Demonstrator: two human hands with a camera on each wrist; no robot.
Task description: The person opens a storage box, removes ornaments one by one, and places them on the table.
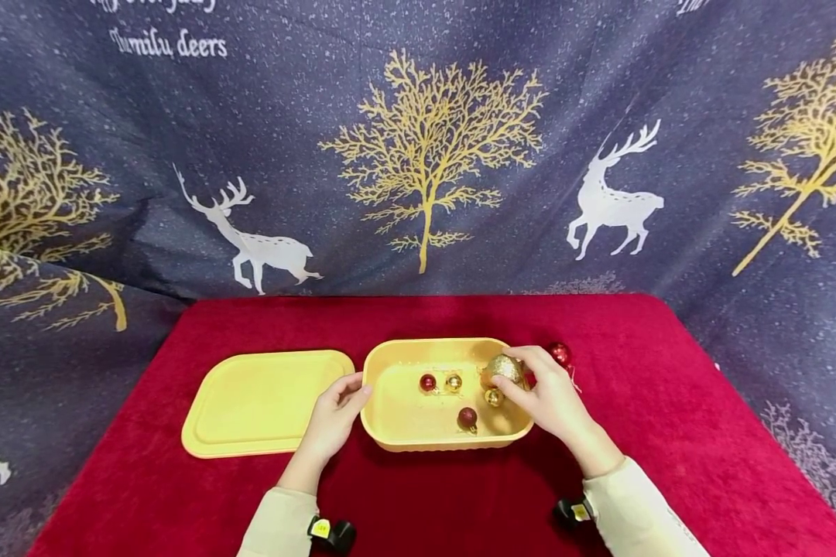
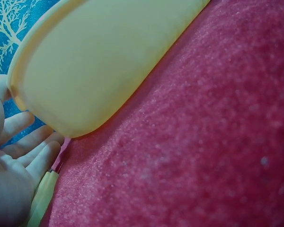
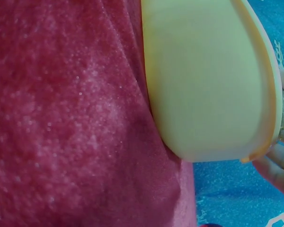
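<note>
A yellow plastic box [image 1: 418,445] sits open on the red cloth, with small red and gold Christmas baubles inside. At its right end my right hand [image 1: 549,393] grips a large glittery gold bauble [image 1: 504,368] between thumb and fingers, inside the rim. Part of that bauble shows past the box edge in the right wrist view, beside the fingers [image 3: 279,165]. My left hand [image 1: 336,410] touches the box's left end, its fingers [image 2: 26,142] loosely extended by the outer wall. Within the box lie a red bauble [image 1: 428,382], small gold baubles [image 1: 453,382] and a dark red bauble [image 1: 467,418].
The yellow lid [image 1: 265,402] lies flat left of the box, close to my left hand. A shiny red bauble [image 1: 560,354] rests on the cloth beyond my right hand. Behind the red-covered table [image 1: 446,313] hangs a dark blue curtain [image 1: 488,232] with deer and trees.
</note>
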